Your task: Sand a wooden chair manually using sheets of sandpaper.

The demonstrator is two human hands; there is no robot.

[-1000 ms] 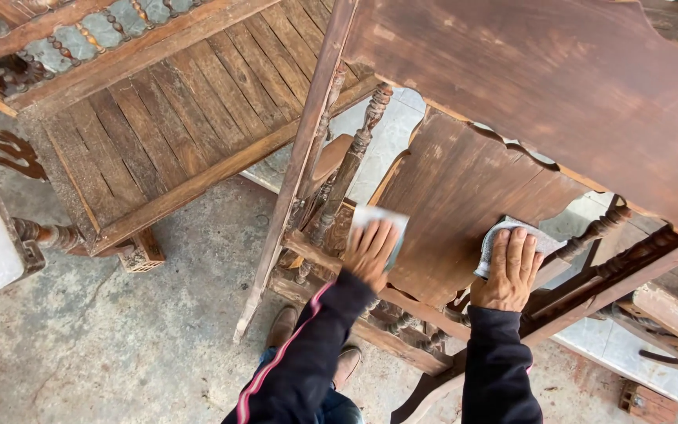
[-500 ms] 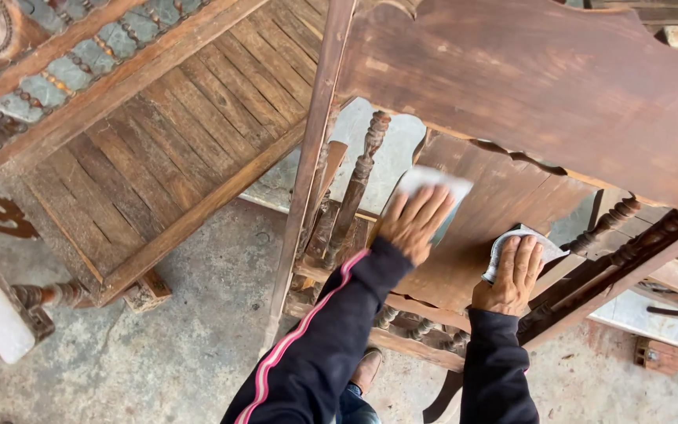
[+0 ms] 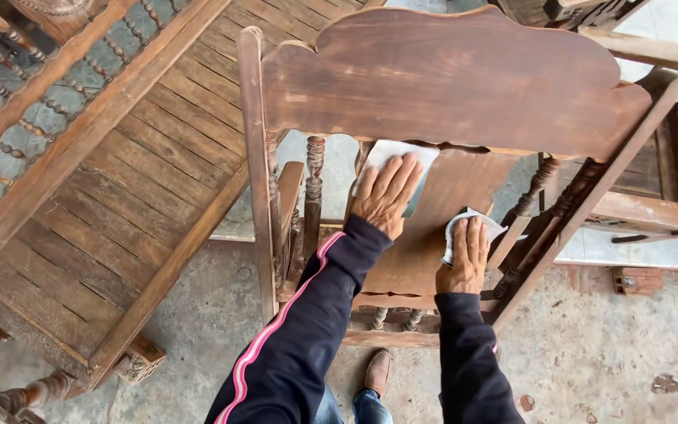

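A worn brown wooden chair [image 3: 433, 78] stands in front of me, its broad back panel on top and its seat [image 3: 453, 188] below. My left hand [image 3: 386, 192] lies flat on a pale sheet of sandpaper [image 3: 398, 149], pressed to the far part of the seat just under the back panel. My right hand [image 3: 464, 255] presses a second, folded grey sheet of sandpaper [image 3: 468, 221] against the seat's right side. Both arms wear dark sleeves, the left with a pink stripe.
A slatted wooden bench [image 3: 119, 180] with turned spindles lies to the left on the concrete floor [image 3: 606, 345]. More wooden furniture [image 3: 668, 149] crowds the right. A small wood block [image 3: 637, 280] lies on the floor. My brown shoe [image 3: 377, 371] shows under the chair.
My left hand has slid the pale sandpaper up the seat towards the back panel. The right hand stayed near its spot. The view has tilted, so the whole chair back shows.
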